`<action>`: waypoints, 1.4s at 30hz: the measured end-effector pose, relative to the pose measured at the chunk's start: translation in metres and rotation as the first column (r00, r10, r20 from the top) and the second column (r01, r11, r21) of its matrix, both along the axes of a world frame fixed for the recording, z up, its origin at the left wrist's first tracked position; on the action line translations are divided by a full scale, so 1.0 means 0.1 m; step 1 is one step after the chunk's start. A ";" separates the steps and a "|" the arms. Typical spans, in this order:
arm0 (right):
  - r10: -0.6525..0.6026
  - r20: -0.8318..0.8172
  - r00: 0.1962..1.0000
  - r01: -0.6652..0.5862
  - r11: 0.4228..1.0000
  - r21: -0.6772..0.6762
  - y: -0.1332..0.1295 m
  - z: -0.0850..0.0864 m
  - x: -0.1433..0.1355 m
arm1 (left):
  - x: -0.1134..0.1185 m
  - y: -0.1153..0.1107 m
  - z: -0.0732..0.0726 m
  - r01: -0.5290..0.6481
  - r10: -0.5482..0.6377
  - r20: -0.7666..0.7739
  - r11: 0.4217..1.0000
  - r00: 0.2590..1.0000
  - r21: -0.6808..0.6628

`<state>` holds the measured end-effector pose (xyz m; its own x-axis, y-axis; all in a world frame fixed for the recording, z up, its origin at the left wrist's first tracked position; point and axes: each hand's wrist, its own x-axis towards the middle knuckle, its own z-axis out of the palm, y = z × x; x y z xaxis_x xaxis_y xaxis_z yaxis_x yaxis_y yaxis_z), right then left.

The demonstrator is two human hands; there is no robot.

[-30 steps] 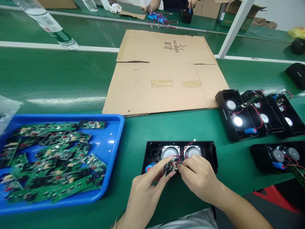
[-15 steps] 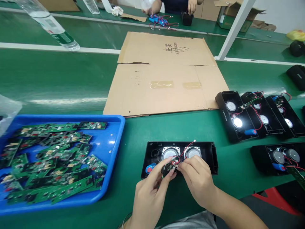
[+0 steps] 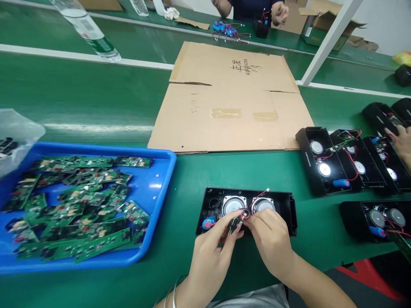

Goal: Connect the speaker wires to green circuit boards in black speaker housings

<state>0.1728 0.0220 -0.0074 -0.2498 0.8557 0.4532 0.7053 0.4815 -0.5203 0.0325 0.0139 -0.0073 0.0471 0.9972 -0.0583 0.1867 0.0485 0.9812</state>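
A black speaker housing [image 3: 285,214] lies on the green table, with two round silver speakers [image 3: 233,205] and a blue cylinder [image 3: 209,222] inside. Above its front edge, my left hand [image 3: 213,248] pinches a small circuit board [image 3: 236,223]. My right hand [image 3: 272,239] has its fingertips pressed together at the board's right end, by the red and black wires [image 3: 246,213]; what exactly it grips is too small to tell. One red wire rises from there to a white connector [image 3: 267,190].
On the left is a blue tray [image 3: 160,192] of circuit boards beside a plastic bag [image 3: 19,141]. Flat cardboard [image 3: 231,98] lies ahead. More housings [image 3: 308,158] stand right, where another person's hand [image 3: 403,143] reaches in. Another person sits across.
The view has shifted a little. At the far right a person's hand and more black housings have come into view. The person across has raised their hands. My hands remain at the board.
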 end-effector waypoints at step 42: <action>0.109 0.038 0.993 -0.101 0.979 -0.175 0.17 0.03 0.04 | -0.07 0.02 0.01 -0.061 0.061 -0.058 0.998 0.997 -0.012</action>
